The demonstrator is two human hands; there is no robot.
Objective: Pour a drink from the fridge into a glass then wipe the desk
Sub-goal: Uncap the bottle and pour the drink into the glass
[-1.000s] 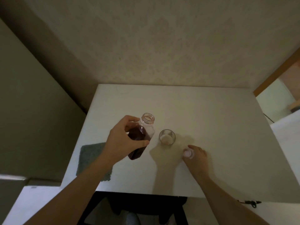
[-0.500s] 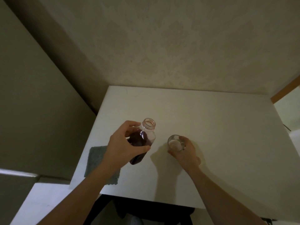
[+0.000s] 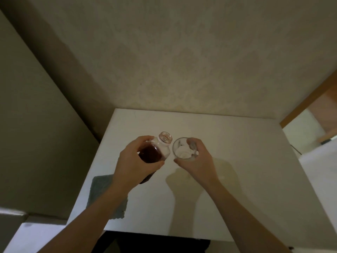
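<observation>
My left hand (image 3: 135, 160) grips a clear uncapped bottle (image 3: 155, 152) of dark red drink, held above the white desk (image 3: 246, 152) and tilted to the right. The bottle's open mouth is close to the rim of an empty clear glass (image 3: 179, 148). My right hand (image 3: 197, 159) holds that glass from its right side, lifted off the desk and tipped toward the bottle. The bottle's cap is not in sight.
A grey cloth (image 3: 102, 187) lies at the desk's front left, partly under my left forearm. Walls close the desk in at the back and left. A doorway with a wooden frame (image 3: 310, 99) opens at the right.
My right hand left the desk surface, took hold of the glass and lifted it toward the bottle. The cap it was touching is no longer in view. The bottle stayed in my left hand.
</observation>
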